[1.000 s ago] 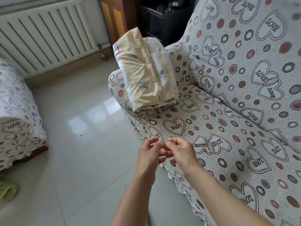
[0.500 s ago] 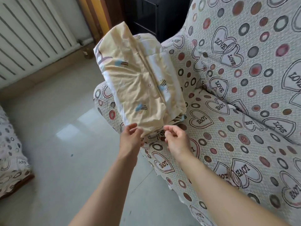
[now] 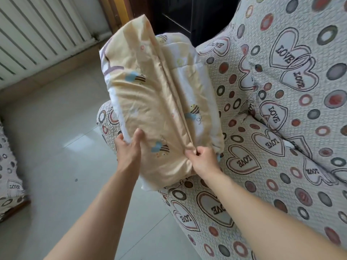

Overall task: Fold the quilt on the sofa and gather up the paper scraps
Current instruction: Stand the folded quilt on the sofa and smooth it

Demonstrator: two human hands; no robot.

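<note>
Two bare hands reach forward to a folded quilt (image 3: 150, 102), pale yellow and white with small bee prints, which sits propped on the arm of a sofa (image 3: 281, 147) and leans over its seat. The left hand (image 3: 127, 147) grasps the quilt's near left edge, thumb on top and fingers tucked behind the fabric. The right hand (image 3: 203, 158) pinches the near end of a raised fold that runs down the middle of the bundle. The sofa wears a quilted cover printed with "LOVE" hearts and coloured rings. A pale tiled floor (image 3: 56, 156) lies to the left, with a white radiator (image 3: 37, 29) on the far wall and a dark cabinet (image 3: 187, 15) behind the sofa.
</note>
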